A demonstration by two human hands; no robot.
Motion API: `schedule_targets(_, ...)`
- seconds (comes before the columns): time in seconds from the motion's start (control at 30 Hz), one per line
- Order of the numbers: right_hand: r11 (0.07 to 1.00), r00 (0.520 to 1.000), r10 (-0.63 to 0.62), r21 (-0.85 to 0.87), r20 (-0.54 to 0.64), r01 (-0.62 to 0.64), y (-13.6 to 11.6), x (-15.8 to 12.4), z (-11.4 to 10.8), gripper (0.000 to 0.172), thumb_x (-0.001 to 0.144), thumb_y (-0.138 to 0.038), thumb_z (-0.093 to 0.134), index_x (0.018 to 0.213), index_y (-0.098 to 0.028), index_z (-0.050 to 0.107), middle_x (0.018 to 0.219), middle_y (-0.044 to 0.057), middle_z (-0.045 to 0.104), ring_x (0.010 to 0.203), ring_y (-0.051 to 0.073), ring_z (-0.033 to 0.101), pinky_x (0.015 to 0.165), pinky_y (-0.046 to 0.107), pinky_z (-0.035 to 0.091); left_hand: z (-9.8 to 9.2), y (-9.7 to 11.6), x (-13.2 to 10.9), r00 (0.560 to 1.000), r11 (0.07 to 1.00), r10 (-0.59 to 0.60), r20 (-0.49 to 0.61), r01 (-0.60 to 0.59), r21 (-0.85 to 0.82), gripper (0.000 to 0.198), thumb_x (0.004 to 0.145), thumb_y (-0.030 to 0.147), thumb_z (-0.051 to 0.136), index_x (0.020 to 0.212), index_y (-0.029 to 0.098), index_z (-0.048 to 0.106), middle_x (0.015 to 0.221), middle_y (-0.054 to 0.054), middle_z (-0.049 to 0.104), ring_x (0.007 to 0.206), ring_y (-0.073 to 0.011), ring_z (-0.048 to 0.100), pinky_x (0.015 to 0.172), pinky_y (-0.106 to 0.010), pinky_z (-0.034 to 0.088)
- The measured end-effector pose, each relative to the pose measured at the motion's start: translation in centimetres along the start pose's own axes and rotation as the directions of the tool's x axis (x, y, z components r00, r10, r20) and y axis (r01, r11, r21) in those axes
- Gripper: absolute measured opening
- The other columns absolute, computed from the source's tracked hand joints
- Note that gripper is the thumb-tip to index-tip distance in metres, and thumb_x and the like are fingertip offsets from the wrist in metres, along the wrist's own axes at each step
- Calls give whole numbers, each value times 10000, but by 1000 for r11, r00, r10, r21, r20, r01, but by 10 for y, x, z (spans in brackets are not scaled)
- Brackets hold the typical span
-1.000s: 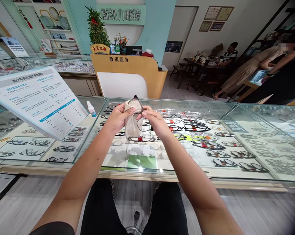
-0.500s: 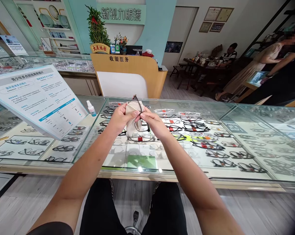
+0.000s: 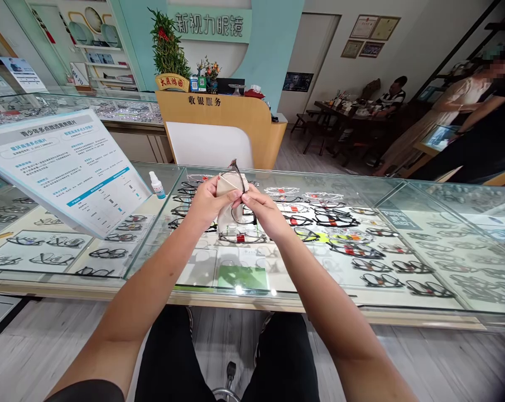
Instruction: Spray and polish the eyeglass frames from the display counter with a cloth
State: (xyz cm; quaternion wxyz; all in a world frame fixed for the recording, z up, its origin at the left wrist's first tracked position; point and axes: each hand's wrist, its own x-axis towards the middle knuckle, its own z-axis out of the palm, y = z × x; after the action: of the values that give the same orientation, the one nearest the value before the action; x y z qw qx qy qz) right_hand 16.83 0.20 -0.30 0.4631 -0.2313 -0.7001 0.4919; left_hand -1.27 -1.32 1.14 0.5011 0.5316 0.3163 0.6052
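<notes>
While the left hand (image 3: 206,202) pinches a pale cloth (image 3: 226,220) against a dark pair of glasses (image 3: 243,178), the right hand (image 3: 264,210) has the frame pinched too, thumbs close together. So yeah, the glasses are up over the glass desk (image 3: 252,301), other frames (image 3: 335,218) below, little white bottle (image 3: 155,184) off left.

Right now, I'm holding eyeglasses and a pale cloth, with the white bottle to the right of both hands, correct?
Not quite: the head view shows the white bottle left of both your left hand and right hand, which do hold the eyeglasses and pale cloth.
</notes>
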Motion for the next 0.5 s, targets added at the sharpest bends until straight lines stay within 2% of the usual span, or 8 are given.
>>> schedule_targets(0.2, 999, 999, -2, -43, 46, 4, -3, 0, -2, 567, 965, -777, 717, 839, -236, 830, 1213, 87, 637, 1177, 289, 615, 1103, 446, 487, -2, 1, 1, 997, 997, 71, 5, -71, 17, 477, 659, 478, 1054, 794, 182, 704, 601, 25, 680, 528, -137, 606, 535, -257, 491)
schedule_targets(0.37, 998, 997, -3, -60, 78, 8, -3, 0, -3, 580, 978, -782, 699, 841, -234, 829, 1139, 73, 587, 1137, 271, 600, 1158, 446, 438, -3, 3, 2, 996, 997, 79, -35, -79, 2, 519, 643, 544, 1057, 787, 182, 714, 626, 11, 703, 487, -135, 607, 513, -269, 498)
schedule_targets(0.5, 998, 994, -4, -58, 108, 11, -1, 0, -2, 545, 1008, -743, 688, 848, -242, 829, 1112, 74, 584, 1218, 289, 594, 1193, 448, 410, -2, 4, 1, 994, 997, 70, -78, -71, -7, 550, 663, 606, 1042, 763, 182, 707, 606, 1, 688, 463, -131, 593, 477, -263, 464)
